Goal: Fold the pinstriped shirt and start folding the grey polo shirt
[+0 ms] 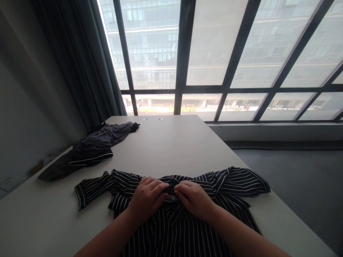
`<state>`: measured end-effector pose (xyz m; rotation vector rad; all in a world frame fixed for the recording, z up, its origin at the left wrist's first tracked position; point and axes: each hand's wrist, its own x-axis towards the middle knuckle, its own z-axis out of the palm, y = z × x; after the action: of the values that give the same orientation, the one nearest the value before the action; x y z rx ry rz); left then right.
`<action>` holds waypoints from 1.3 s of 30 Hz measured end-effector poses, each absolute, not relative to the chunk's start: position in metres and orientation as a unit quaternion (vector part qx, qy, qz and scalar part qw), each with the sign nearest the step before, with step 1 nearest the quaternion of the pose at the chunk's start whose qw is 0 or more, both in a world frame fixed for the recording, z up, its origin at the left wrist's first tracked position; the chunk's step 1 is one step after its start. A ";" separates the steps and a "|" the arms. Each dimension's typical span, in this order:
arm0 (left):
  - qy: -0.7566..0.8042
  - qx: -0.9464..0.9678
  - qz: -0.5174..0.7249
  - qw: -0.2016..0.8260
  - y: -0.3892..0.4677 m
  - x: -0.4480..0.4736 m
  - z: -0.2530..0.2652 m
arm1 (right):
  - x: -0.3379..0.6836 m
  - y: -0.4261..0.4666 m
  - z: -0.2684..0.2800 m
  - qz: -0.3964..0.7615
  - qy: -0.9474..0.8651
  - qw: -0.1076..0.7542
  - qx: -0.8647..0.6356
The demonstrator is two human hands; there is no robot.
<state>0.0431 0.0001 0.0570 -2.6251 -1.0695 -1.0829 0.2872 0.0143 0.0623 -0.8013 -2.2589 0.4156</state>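
One black garment with thin white stripes, its far edge bunched, lies at six o'clock on one desk; left hand and right hand pinch that edge. One dark, white-piped garment lies at ten o'clock.

Dark garment on table; curtain beside window.
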 end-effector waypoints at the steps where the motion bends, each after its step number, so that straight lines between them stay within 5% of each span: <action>1: -0.346 -0.866 -0.357 0.055 -0.001 0.045 0.057 | 0.287 0.013 0.063 0.156 -0.874 0.344 -0.306; 14: -0.387 -0.861 -0.327 0.036 0.008 0.028 0.049 | 0.301 0.029 0.060 0.266 -0.801 0.364 -0.393; 33: -0.420 -0.845 -0.330 0.040 0.008 0.024 0.048 | 0.301 0.031 0.051 0.203 -0.836 0.315 -0.401; 39: -0.486 -0.802 -0.338 -0.074 0.011 0.018 0.045 | 0.304 0.036 0.051 0.217 -0.818 0.306 -0.435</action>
<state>0.0182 0.0111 0.0451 -2.6480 -1.6040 -1.1149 0.3035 0.0361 0.0514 -1.1520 -2.1660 0.5755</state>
